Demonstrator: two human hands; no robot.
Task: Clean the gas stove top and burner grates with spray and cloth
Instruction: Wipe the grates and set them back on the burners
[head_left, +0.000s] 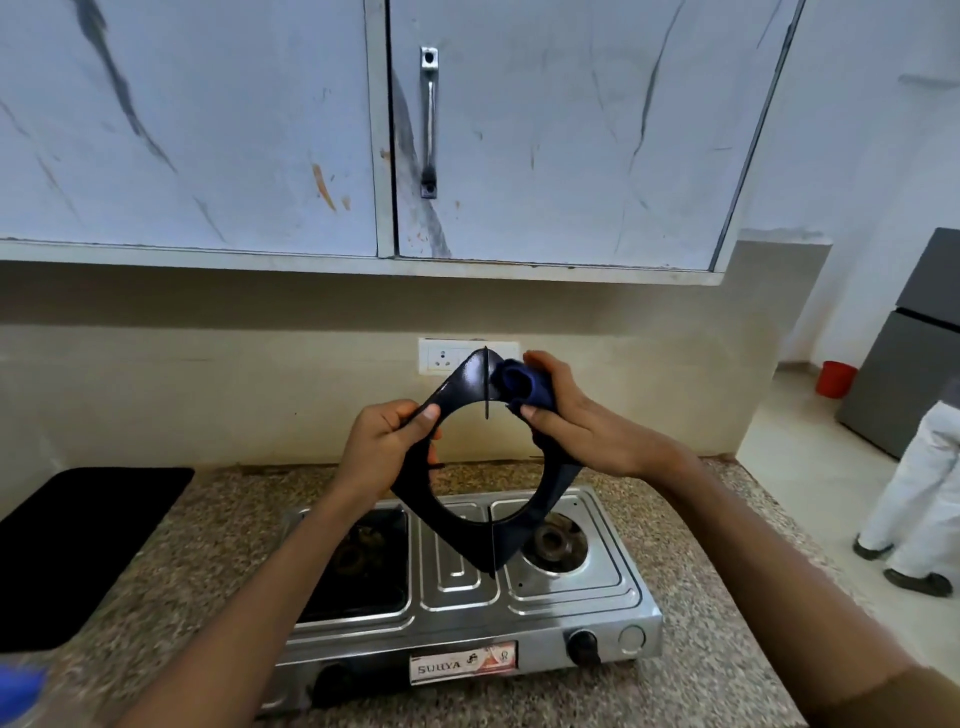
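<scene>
Aloft, burner grate (470, 499) gripped by left hand (387, 441), right hand (566, 415) pinching cloth (522, 384) on its rim.

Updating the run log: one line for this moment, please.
stage: wiping grate | left hand: holds burner grate above stove | right hand: presses blue cloth on grate

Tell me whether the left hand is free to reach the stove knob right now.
Probably not: the left hand grips the grate, held up above the stove. The knob itself sits uncovered at the front.
</scene>
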